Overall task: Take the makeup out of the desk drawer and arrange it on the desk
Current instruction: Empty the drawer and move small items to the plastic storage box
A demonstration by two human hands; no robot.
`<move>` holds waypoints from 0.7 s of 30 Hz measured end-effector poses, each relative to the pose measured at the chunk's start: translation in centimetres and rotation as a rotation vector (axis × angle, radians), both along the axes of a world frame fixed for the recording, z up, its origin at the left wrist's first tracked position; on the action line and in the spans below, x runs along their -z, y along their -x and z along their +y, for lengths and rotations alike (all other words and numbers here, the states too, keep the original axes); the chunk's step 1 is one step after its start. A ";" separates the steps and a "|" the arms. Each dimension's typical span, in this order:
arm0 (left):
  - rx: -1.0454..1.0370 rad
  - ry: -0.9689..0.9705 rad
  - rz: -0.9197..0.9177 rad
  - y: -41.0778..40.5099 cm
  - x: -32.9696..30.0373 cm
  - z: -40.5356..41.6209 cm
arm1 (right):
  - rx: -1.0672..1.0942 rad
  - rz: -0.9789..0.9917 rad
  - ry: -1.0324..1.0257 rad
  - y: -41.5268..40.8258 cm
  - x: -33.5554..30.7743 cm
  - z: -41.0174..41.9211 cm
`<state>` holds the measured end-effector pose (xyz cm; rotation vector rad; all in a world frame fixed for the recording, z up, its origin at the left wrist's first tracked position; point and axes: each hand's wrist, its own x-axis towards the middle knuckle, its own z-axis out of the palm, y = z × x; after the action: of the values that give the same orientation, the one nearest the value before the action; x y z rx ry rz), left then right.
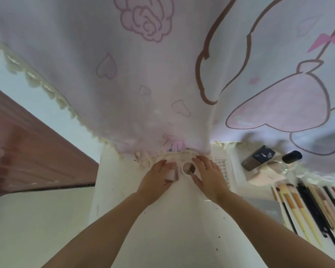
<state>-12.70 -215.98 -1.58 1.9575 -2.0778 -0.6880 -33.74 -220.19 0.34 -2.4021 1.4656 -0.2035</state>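
My left hand [156,177] holds a small white and pink block [171,172] between thumb and fingers at the far edge of the white desk [162,219]. My right hand [209,176] curls its thumb and fingers round a small round open pot [189,168] with brownish powder inside. Both hands sit close together, just under the hanging curtain. To the right lie several makeup brushes and pencils [306,207] in a row, a dark square bottle [257,157], a black-capped bottle [291,157] and a pale pink round compact [265,176].
A sheer white curtain [162,74] with pink rose and heart prints hangs over the desk's far edge. A white ridged tray [223,167] lies beside my right hand. A reddish-brown surface [27,151] lies to the left, and a grey flat case [265,209] sits near the brushes.
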 end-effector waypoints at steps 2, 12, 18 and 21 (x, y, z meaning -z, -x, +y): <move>0.000 0.025 -0.029 -0.3 -0.4 0.3 | 0.079 0.017 -0.001 1.4 0.1 0.2; 0.174 0.138 -0.181 4.4 -0.7 5.0 | 0.108 0.201 -0.037 2.8 1.2 1.2; 0.108 0.025 -0.199 5.5 -1.1 5.1 | 0.079 0.215 -0.048 3.3 1.5 0.9; 0.089 -0.024 -0.220 4.8 -1.7 5.0 | 0.036 0.206 -0.127 3.3 0.8 0.6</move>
<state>-17.45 -210.97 0.12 2.0460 -2.3061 -0.5371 -37.03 -219.55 -0.47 -2.3524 1.5594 0.1289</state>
